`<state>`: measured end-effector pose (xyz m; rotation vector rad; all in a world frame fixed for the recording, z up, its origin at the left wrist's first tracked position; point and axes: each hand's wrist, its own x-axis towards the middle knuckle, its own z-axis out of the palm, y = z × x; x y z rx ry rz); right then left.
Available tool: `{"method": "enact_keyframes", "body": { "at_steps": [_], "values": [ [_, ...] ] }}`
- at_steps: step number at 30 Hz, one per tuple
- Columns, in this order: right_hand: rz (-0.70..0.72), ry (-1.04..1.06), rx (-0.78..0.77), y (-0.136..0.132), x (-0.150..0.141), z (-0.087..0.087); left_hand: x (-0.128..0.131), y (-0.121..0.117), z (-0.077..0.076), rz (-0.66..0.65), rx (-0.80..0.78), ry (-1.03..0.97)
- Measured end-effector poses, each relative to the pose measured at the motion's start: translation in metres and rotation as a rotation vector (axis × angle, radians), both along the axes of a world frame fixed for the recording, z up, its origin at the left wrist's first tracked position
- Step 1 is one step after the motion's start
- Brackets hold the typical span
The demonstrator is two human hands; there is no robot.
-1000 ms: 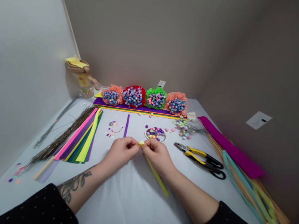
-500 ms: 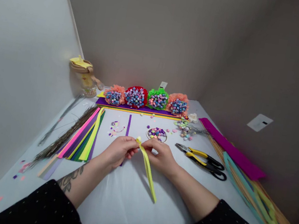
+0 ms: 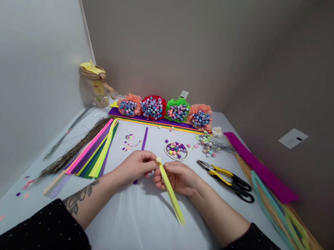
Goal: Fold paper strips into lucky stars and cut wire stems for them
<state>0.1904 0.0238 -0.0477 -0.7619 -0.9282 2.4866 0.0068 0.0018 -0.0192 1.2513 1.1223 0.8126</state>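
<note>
Fan of paper strips (image 3: 92, 149) on the left of the worktop (image 3: 137, 230), same as a second ago. Left hand (image 3: 136, 166) still has thumb and fingertips pinched on the small folded end of the yellow strip (image 3: 171, 193). The long tail has swung to the right and slants down over the worktop. Right hand (image 3: 182, 180) has rolled palm-up, fingers curled under the strip; can't tell if it's actually pinching. So I'd say the left's doing the holding now. Pliers (image 3: 212, 171) further right, untouched.
</note>
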Motion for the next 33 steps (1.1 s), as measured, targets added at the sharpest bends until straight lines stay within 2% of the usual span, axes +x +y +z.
{"method": "enact_keyframes", "body": {
  "at_steps": [4,10,13,15,16,19,20,21,23,25,27,33],
  "values": [
    [0.028,0.052,-0.076,0.003,0.002,-0.002,0.0,0.0,0.002,-0.019,0.011,-0.012],
    [0.002,0.023,-0.055,0.006,0.0,-0.009,0.0,0.0,0.003,-0.03,0.012,0.029],
    [0.007,-0.027,0.005,0.005,-0.002,-0.008,0.0,0.0,0.002,-0.011,0.015,0.028],
    [-0.07,-0.108,0.163,0.003,-0.003,-0.005,0.0,0.0,0.002,0.023,-0.001,0.015],
    [-0.148,-0.171,0.312,0.002,-0.003,-0.004,0.0,0.001,0.002,0.038,-0.017,0.001],
    [-0.42,-0.384,0.942,0.0,-0.004,0.001,0.0,0.002,0.002,0.064,-0.08,-0.057],
    [-0.469,-0.421,1.145,-0.001,-0.004,0.002,0.0,0.002,0.002,0.069,-0.105,-0.075],
    [-0.494,-0.427,1.319,-0.002,-0.005,0.002,0.0,0.002,0.001,0.074,-0.129,-0.091],
    [-0.487,-0.362,1.569,-0.004,-0.005,0.003,0.0,0.002,-0.001,0.08,-0.164,-0.114],
    [-0.458,-0.29,1.72,-0.006,-0.006,0.004,0.0,0.001,-0.004,0.071,-0.174,-0.124],
    [-0.451,-0.263,1.8,-0.007,-0.006,0.005,-0.001,0.002,-0.006,0.064,-0.17,-0.114],
    [-0.385,-0.223,1.849,-0.014,-0.007,0.013,-0.005,0.012,-0.014,0.134,-0.092,-0.026]
  ]
}}
